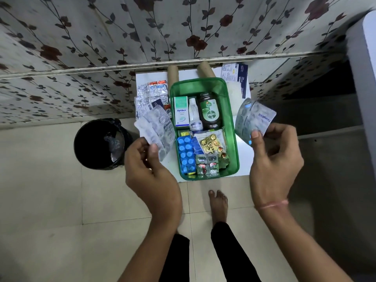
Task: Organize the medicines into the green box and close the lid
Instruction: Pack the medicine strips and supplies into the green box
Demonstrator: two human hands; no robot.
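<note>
The green box (232,127) stands open on a small white table (245,159). Inside it are an Optibex carton (181,113), a white bottle (193,110), a dark Dettol bottle (209,112), a blue tablet strip (186,153) and several other strips. My left hand (150,169) grips silver blister strips (156,127) just left of the box. My right hand (274,157) grips a silver blister strip (254,119) to the right of the box. More strips (151,94) lie in a pile on the table's back left. No lid is identifiable.
A black bin (99,143) with a liner stands on the floor left of the table. Two cardboard tubes (173,73) lean at the table's back by the flowered wall. A printed leaflet (234,75) lies back right. My bare foot (218,206) is below the table.
</note>
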